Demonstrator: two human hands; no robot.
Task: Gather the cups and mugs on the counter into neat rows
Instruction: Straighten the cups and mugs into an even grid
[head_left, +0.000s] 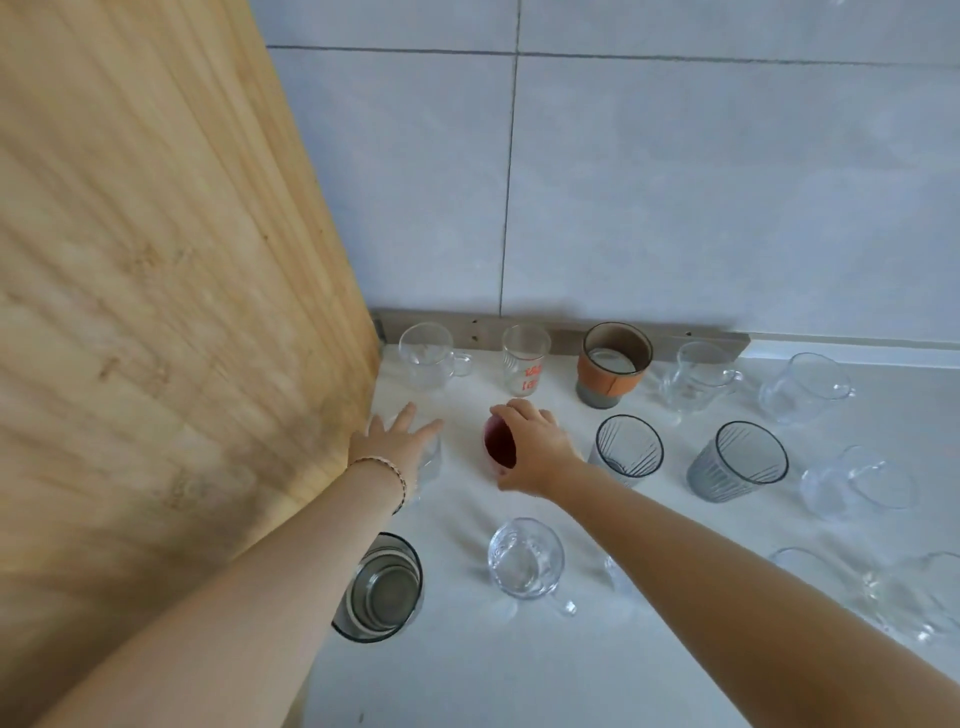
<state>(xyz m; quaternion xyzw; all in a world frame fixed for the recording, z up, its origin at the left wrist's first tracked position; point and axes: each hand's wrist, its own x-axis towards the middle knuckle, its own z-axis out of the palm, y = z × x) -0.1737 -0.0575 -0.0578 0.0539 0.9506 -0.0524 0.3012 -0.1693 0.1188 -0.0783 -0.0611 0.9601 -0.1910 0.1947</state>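
My right hand (535, 447) grips a small red cup (497, 446) in the second row on the white counter (519, 670). My left hand (397, 441) rests with fingers spread on top of a clear glass (431, 462) by the wooden panel. Along the wall stand a clear mug (427, 356), a glass with red print (524, 359), an orange-sleeved cup (613, 364) and two clear mugs (698, 376) (805, 387). Two grey ribbed glasses (626, 449) (737, 467) stand right of the red cup. In front are a smoky glass (382, 587) and a clear mug (527, 561).
A tall wooden panel (156, 312) closes off the left side. Tiled wall (675, 182) rises behind the back row. More clear mugs (857, 483) (924, 592) sit at the right, partly behind my right forearm.
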